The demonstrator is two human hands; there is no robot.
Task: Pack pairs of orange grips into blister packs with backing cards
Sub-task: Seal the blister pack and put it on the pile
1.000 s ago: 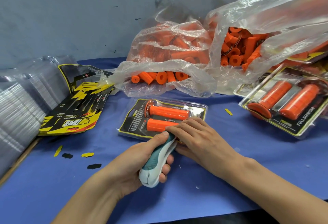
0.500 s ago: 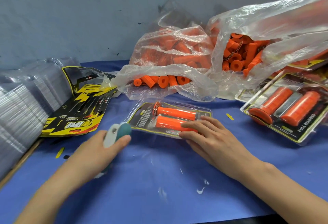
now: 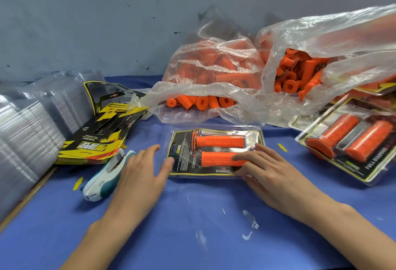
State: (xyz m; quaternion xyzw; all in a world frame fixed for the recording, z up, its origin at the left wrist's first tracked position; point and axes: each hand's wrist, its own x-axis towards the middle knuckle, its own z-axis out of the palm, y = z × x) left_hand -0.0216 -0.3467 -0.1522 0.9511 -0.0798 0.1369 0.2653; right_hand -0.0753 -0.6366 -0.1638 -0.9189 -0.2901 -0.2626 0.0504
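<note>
A pack [image 3: 184, 158] (two grips [image 3: 218, 141] inside), right hand [image 3: 272, 175] flat on it, left hand [image 3: 139, 173] released, thumb touching its edge, stapler [image 3: 102, 182] beside

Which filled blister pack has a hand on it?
The centre pack: the right hand rests its fingers on the nearer grip. The pack at far right lies untouched.

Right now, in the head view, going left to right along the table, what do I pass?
blister stack → stapler → left hand → pack → right hand → finished pack
</note>
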